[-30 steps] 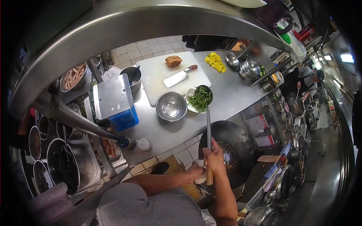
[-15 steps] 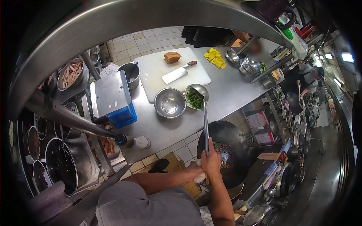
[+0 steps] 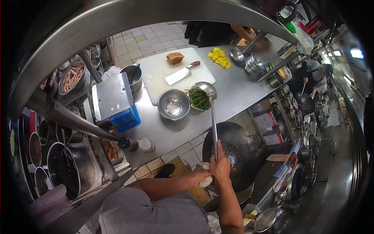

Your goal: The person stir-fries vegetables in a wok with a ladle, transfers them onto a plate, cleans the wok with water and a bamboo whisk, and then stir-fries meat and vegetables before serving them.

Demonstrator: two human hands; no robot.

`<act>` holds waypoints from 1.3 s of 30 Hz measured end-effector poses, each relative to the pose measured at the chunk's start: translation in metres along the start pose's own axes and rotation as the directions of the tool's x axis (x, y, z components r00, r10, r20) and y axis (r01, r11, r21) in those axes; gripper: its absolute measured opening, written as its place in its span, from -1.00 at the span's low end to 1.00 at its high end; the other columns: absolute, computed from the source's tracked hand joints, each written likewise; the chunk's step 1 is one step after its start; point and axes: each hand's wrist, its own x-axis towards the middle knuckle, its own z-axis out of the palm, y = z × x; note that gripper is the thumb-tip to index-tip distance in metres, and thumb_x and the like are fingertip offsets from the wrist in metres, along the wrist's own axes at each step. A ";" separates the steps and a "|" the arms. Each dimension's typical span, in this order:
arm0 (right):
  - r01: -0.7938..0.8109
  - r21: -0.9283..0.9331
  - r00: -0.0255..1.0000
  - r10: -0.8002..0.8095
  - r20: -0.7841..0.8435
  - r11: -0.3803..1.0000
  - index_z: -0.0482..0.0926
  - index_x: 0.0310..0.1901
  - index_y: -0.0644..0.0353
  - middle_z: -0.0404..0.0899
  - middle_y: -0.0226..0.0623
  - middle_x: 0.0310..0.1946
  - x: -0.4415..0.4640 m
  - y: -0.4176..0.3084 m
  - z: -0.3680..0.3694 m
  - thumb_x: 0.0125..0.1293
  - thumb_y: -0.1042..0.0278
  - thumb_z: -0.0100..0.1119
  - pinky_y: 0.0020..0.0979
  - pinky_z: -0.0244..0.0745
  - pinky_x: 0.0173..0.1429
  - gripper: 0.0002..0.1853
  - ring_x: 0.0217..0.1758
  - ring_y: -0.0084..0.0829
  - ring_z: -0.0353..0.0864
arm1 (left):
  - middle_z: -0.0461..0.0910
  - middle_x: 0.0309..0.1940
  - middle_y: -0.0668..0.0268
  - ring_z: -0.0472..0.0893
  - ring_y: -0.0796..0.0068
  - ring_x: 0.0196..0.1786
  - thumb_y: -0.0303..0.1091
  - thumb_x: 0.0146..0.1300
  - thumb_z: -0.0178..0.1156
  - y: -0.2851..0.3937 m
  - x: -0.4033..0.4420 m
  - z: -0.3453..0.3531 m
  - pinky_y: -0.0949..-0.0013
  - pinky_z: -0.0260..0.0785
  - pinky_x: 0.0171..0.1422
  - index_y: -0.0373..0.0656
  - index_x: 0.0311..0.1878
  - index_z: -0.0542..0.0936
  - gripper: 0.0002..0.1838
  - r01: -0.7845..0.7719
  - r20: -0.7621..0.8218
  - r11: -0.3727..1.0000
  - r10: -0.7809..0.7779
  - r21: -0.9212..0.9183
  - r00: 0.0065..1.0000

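I have the right hand [image 3: 220,167] wrapped round the ladle [image 3: 214,126] handle, ladle head right at the greens [image 3: 199,99]. Greens sit in a dish [image 3: 195,108] on the tabletop [image 3: 167,134], just beside the steel bowl [image 3: 173,104]. Left hand [image 3: 198,175] bunched on a cloth [image 3: 206,180] at the wok [image 3: 249,163] edge; can't tell if it grips the wok.

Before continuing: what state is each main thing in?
Long-handled steel ladle: gripped by right hand
Round steel bowl: no food visible
Green beans: piled beside that bowl
Black round wok: food bits inside
Red-handled steel cleaver: flat on white board
Yellow cloth: crumpled on steel counter
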 end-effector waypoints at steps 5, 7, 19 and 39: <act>0.004 0.018 1.000 -0.004 -0.020 1.000 0.26 0.56 0.08 0.70 0.22 -0.28 0.000 0.000 -0.005 0.24 0.43 0.25 0.02 0.62 -0.08 -0.19 -0.23 0.21 0.73 | 0.67 -0.23 0.14 0.70 0.31 -0.26 -0.44 0.20 0.37 0.013 -0.017 0.003 0.16 0.53 -0.31 -0.44 -0.04 0.58 -0.68 -0.033 -0.079 0.998 0.037 0.050 0.996; -0.003 0.059 0.999 0.005 -0.036 0.998 0.27 0.56 0.09 0.70 0.21 -0.28 0.002 0.001 -0.007 0.25 0.43 0.25 -0.03 0.63 -0.08 -0.20 -0.25 0.18 0.74 | 0.65 -0.25 0.13 0.70 0.31 -0.27 -0.46 0.20 0.36 0.015 -0.019 -0.003 0.15 0.54 -0.32 -0.45 -0.04 0.57 -0.67 -0.055 0.033 0.998 0.054 0.016 0.998; -0.196 0.870 0.950 0.308 0.054 0.452 0.28 0.54 0.25 0.48 -0.52 -0.58 -0.106 0.018 -0.040 0.47 0.54 0.16 -0.59 0.24 -0.58 -0.37 -0.66 -0.73 0.36 | 0.62 -0.20 0.10 0.69 0.25 -0.28 -0.43 0.19 0.34 0.013 -0.016 0.009 0.13 0.55 -0.34 -0.44 0.09 0.51 -0.56 -0.018 -0.115 1.000 0.019 0.008 0.993; -0.252 0.745 0.776 0.589 -0.225 0.617 0.30 0.56 0.17 0.43 -0.54 -0.38 -0.375 0.154 -0.023 0.61 0.29 0.04 -0.55 0.35 -0.28 -0.45 -0.38 -0.67 0.38 | 0.71 -0.17 0.04 0.71 0.23 -0.29 -0.21 0.48 0.03 -0.061 0.010 0.103 0.26 0.58 -0.35 -0.10 -0.01 0.52 -0.79 0.130 0.043 0.980 -0.124 -0.151 0.991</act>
